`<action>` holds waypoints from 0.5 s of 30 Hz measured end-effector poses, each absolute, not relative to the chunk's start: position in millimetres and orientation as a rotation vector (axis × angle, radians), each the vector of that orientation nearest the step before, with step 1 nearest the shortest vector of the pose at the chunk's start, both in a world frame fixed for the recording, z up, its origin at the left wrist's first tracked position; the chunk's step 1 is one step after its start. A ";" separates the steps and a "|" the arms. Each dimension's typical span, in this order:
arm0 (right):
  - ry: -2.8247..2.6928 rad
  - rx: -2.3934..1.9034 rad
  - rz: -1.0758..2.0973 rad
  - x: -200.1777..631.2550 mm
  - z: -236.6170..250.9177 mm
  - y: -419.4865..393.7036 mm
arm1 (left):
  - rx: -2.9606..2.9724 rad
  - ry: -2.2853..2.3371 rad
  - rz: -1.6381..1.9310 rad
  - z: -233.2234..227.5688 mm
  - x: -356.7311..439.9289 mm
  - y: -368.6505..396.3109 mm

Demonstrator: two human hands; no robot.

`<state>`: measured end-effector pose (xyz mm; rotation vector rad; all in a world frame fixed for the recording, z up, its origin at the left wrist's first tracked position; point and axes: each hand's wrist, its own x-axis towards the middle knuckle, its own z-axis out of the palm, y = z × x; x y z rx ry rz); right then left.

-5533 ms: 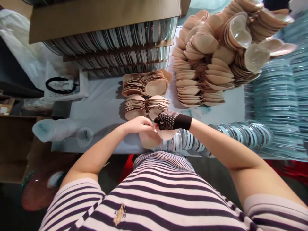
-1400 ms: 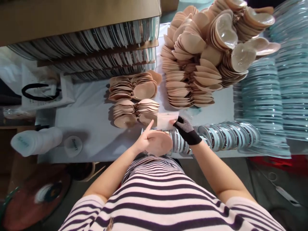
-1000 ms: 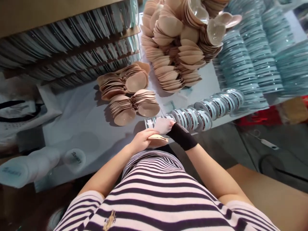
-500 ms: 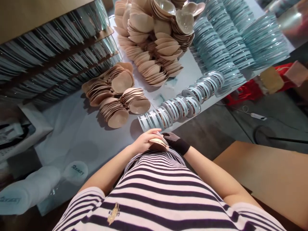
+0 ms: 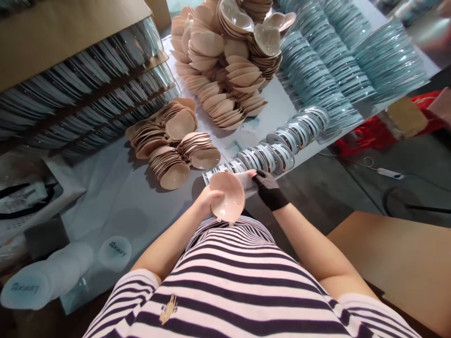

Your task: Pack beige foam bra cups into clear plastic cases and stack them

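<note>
In front of my striped shirt, my left hand [image 5: 205, 202] grips a beige adhesive bra cup [image 5: 228, 195], its thumb on the glossy hollow side. A small clear clip shows at the cup's lower edge. My right hand [image 5: 265, 185], in a dark dotted glove with bare fingertips, pinches a whitish translucent piece [image 5: 247, 180] beside the cup; its exact kind is unclear. Just beyond both hands lies a row of round clear cases with shiny rims [image 5: 259, 158]. Stacked beige bra cups [image 5: 175, 174] rest to the left of that row.
A large pile of bra cups [image 5: 225, 70] covers the table's back middle. Rows of clear bluish cases [image 5: 320, 70] fill the back right. At left stands a cardboard box of packed cases [image 5: 77, 51]. Round printed lids [image 5: 114, 253] lie front left; a cardboard carton [image 5: 394, 263] sits right.
Both hands have moved up and forward from my waist. The bra cup has turned so its hollow faces up, and my right hand has drawn slightly away with the translucent piece.
</note>
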<state>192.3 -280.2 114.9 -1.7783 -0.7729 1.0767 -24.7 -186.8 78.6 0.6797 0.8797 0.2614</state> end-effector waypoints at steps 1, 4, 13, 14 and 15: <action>-0.838 -1.816 1.043 202.3 122.8 -275.9 | 0.630 0.930 0.259 73.6 -24.0 -185.8; -1.342 -1.698 1.188 213.9 145.4 -256.8 | 0.605 0.974 0.244 69.7 -16.3 -183.9; -1.614 -1.779 0.885 172.1 113.4 -228.8 | 0.759 0.724 0.375 76.9 3.6 -196.2; -1.402 -1.729 0.873 170.0 109.1 -238.4 | 0.783 0.766 0.432 76.2 4.2 -196.9; -1.190 -1.681 0.877 166.5 105.8 -249.9 | 0.800 0.807 0.494 76.0 5.6 -197.6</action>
